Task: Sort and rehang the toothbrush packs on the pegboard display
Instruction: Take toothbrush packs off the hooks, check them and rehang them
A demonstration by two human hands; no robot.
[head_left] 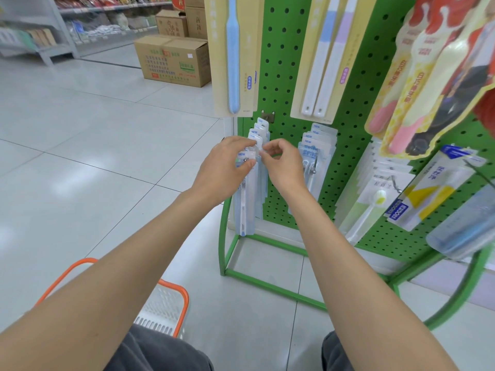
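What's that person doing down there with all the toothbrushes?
They are tidying a shop's green pegboard stand. Both hands are up at the top of a clear toothbrush pack at the front of the bottom-left row. The left hand pinches its left side and the right hand pinches its top edge. Whether it is fully on the hook is hard to tell. An orange-rimmed basket sits on the floor by their knee.

Green pegboard (292,76) dotted with dark holes; clear, perhaps bluish packs (247,204); orange-rimmed basket (171,290).
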